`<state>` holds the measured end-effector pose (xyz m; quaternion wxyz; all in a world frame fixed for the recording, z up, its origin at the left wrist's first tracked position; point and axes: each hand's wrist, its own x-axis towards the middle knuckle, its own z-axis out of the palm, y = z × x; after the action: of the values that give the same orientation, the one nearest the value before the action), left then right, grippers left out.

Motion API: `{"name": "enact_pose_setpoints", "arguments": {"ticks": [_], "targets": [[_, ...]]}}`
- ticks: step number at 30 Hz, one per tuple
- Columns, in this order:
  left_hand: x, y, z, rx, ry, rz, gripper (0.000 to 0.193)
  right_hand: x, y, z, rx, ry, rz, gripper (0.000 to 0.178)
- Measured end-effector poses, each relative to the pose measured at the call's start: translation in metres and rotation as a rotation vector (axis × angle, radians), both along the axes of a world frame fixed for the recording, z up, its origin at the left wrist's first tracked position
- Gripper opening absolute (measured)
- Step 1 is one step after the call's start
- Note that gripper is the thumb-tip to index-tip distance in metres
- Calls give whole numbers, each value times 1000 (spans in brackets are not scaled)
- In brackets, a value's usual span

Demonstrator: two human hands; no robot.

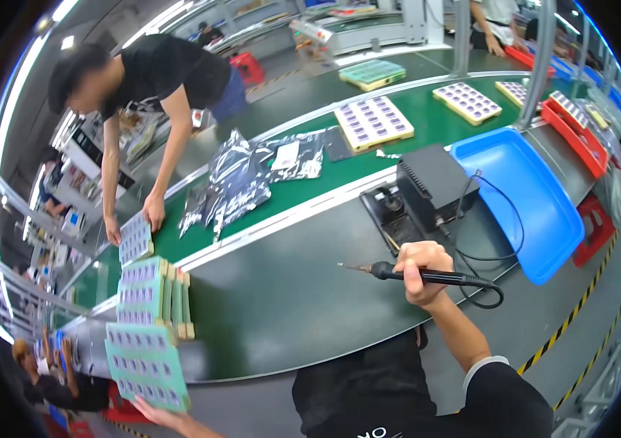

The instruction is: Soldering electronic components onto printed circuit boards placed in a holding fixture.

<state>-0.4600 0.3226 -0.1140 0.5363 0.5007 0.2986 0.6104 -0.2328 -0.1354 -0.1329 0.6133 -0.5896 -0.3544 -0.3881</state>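
In my right hand [424, 271], closed round its black handle, is a soldering iron [438, 277], its metal tip pointing left above the dark worktop. Its cable loops back to a black soldering station [435, 182]. At the lower left, my left hand [155, 413] grips the lower edge of a light green tray [147, 365] with rows of small purple-grey parts. Part of that hand is hidden behind the tray. Just beyond it stands a stack of similar green trays [142, 292] with cream-coloured edges. An iron holder [387, 208] sits beside the station.
A blue plastic tray [537, 212] stands right of the station. Silvery bags [241, 175] and cream trays of parts [373, 123] lie on the green conveyor [303, 191]. Across it, a co-worker [172, 80] handles another tray [136, 239]. Red bins [576, 135] stand far right.
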Motion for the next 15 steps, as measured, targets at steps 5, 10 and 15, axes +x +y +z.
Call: {"name": "enact_pose_setpoints", "arguments": {"ticks": [5,10,15], "targets": [[6,-14,-4,44,54,-436,51,-3,-6,-6,124,58,-55,8],[77,-12,-18,65,223,-894,51,-8,-1,-11,397,39,-150,14],[176,-45,-21,146,399,-1440,51,1,11,-6,541,40,-244,14]]}}
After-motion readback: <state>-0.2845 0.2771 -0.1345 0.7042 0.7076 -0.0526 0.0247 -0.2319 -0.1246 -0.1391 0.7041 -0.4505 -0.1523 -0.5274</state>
